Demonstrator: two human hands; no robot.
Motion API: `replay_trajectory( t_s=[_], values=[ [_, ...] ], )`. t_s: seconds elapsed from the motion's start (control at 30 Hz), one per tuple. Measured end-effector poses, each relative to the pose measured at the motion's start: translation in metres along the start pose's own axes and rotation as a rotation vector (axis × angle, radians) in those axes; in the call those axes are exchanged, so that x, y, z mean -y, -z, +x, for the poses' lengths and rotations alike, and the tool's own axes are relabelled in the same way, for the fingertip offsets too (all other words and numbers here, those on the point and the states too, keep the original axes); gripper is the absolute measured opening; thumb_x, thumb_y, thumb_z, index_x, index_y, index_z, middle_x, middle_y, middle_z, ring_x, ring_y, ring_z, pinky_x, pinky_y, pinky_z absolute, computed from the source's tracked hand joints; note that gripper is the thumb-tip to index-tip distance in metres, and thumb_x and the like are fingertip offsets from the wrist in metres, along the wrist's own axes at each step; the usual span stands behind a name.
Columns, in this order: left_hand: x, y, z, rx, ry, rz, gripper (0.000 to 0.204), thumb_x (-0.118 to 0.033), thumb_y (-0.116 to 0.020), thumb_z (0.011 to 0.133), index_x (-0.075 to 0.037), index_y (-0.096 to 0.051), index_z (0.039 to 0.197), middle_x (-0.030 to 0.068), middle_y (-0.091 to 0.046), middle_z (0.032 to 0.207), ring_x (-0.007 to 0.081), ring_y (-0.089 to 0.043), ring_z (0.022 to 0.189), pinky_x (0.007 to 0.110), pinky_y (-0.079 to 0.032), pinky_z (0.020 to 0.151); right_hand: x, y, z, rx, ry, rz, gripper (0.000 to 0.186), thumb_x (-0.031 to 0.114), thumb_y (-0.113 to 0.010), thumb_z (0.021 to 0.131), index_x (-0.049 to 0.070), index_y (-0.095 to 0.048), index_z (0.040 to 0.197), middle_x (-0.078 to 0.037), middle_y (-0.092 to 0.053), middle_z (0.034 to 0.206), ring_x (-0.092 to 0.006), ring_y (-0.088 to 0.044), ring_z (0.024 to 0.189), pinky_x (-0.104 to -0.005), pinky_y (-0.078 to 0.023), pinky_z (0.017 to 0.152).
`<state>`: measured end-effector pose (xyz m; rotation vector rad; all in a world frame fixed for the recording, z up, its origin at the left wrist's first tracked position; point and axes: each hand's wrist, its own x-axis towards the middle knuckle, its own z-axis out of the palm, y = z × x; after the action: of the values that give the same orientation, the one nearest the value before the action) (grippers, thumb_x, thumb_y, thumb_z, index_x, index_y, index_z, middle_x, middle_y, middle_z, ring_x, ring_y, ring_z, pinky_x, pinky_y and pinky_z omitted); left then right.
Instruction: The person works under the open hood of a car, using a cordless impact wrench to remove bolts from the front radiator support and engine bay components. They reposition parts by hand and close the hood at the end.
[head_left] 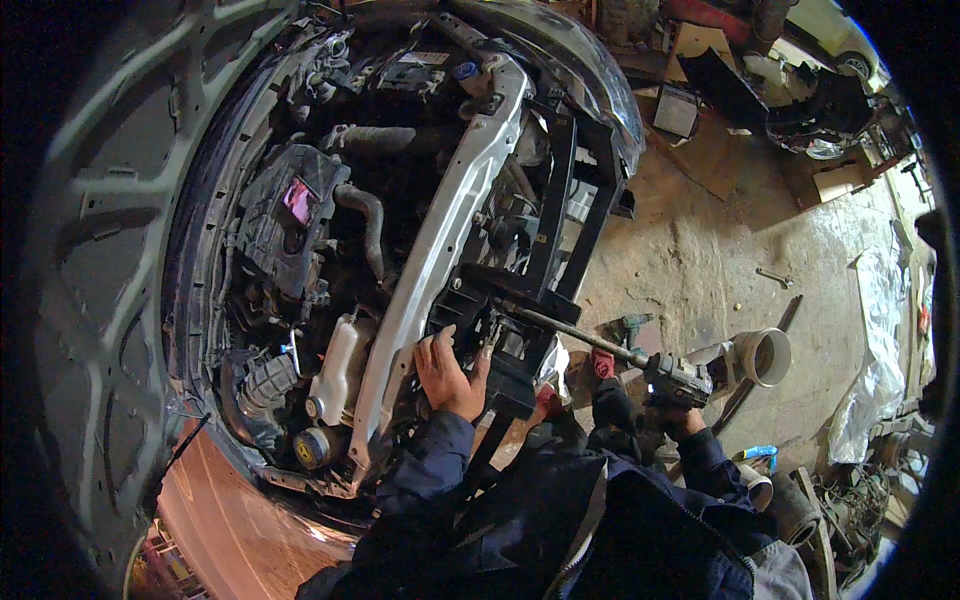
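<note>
My right hand (688,422) grips an impact wrench (678,380) from below, off the front of the car. A long extension bar (580,333) runs from the wrench leftward to the black front frame (515,385), where its tip is hard to make out among dark parts. My left hand (450,376) is open, fingers and thumb spread, against dark parts beside the silver crossbar (435,235). Nothing shows in its grasp. Close to its left, behind the crossbar, sits a whitish plastic reservoir (342,370).
The raised hood (115,230) stands left of the engine bay. On the floor lie a green power tool (630,325), a wrench (773,276) and plastic sheeting (868,350). A white round container (768,358) is right of the impact wrench. Removed dark car parts (820,110) lie at far right.
</note>
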<state>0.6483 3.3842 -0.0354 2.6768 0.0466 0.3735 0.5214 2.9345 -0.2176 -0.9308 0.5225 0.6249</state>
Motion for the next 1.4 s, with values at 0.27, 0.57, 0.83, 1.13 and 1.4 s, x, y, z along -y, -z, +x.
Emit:
replay_trajectory(
  t_s=[0.27,0.57,0.83,1.13,1.4],
  values=[
    [0.001,0.000,-0.001,0.020,0.012,0.008,0.059,-0.037,-0.077,0.095,0.000,-0.056,0.137,0.0235,-0.056,0.120,0.0449,-0.052,0.112,0.058,-0.041,0.103,-0.004,0.007,0.009,0.024,0.212,-0.689,0.034,0.000,-0.073,0.094,0.003,-0.069,0.127,-0.006,-0.072,0.113,-0.0186,-0.069,0.097,-0.0351,-0.058,0.083],
    [0.000,0.000,0.000,0.025,0.020,0.011,0.060,-0.035,-0.078,0.094,0.001,-0.056,0.136,0.0231,-0.057,0.120,0.0451,-0.051,0.114,0.058,-0.041,0.105,-0.002,0.006,0.009,0.015,0.077,-0.386,0.033,0.003,-0.077,0.090,0.003,-0.070,0.123,-0.006,-0.072,0.107,-0.0176,-0.068,0.090,-0.0341,-0.058,0.075],
    [0.000,0.000,0.000,0.029,0.015,0.023,0.059,-0.033,-0.078,0.093,0.000,-0.056,0.137,0.0230,-0.057,0.120,0.0451,-0.052,0.114,0.057,-0.041,0.106,-0.011,0.026,0.011,-0.015,0.060,-0.516,0.039,0.011,-0.078,0.092,0.002,-0.070,0.130,-0.006,-0.074,0.114,-0.0182,-0.070,0.100,-0.0364,-0.060,0.086],
    [-0.001,0.000,0.000,0.016,0.007,0.004,0.059,-0.031,-0.079,0.092,0.000,-0.055,0.137,0.0229,-0.058,0.120,0.0453,-0.052,0.114,0.058,-0.041,0.107,-0.016,0.034,0.012,0.042,0.191,-0.792,0.038,0.014,-0.080,0.093,0.006,-0.073,0.129,-0.007,-0.076,0.117,-0.0215,-0.071,0.104,-0.0388,-0.060,0.091],
    [-0.002,0.000,0.000,0.015,0.018,0.028,0.059,-0.029,-0.081,0.091,-0.001,-0.056,0.136,0.0222,-0.058,0.121,0.0442,-0.053,0.115,0.058,-0.041,0.107,0.002,0.004,0.004,-0.015,0.165,-0.742,0.035,0.016,-0.083,0.092,0.007,-0.074,0.125,-0.007,-0.076,0.114,-0.0227,-0.071,0.104,-0.0408,-0.060,0.090]
  ],
)
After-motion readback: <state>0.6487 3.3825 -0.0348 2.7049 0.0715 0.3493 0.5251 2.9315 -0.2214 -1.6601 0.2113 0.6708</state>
